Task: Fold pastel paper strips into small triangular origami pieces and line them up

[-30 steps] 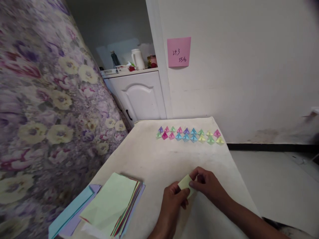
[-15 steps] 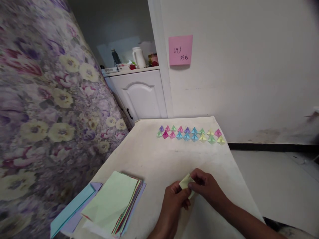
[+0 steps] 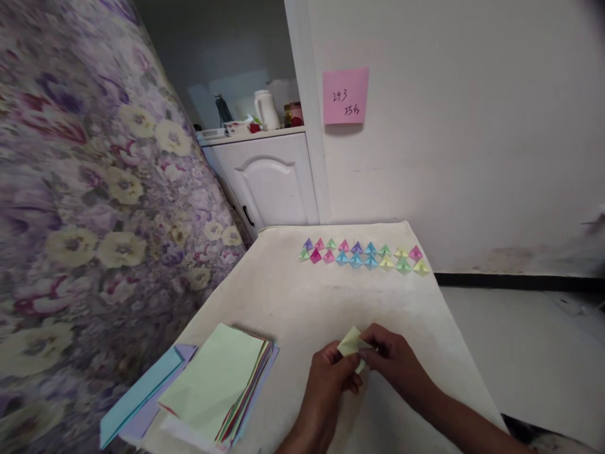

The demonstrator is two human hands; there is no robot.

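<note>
Compared with a second ago, the small pale-yellow paper (image 3: 350, 342) looks less flat: its upper part now shows a slanted, bent edge beside the right fingers. The left hand (image 3: 328, 375) pinches it from the near left, thumb on top; the right hand (image 3: 394, 356) grips its right edge between thumb and bent fingers, both hands nearly closed. The paper sits between them, partly hidden by the fingertips.

Off to the left, a stack of coloured sheets (image 3: 217, 372), pale green on top, lies on the table (image 3: 283, 302), beside a folded blue sheet (image 3: 142, 394). Past the hands, two rows of folded paper pieces (image 3: 356, 260) line the far end. Beyond stands a white cabinet (image 3: 278, 183), and a pink note (image 3: 345, 96) hangs on the wall.
</note>
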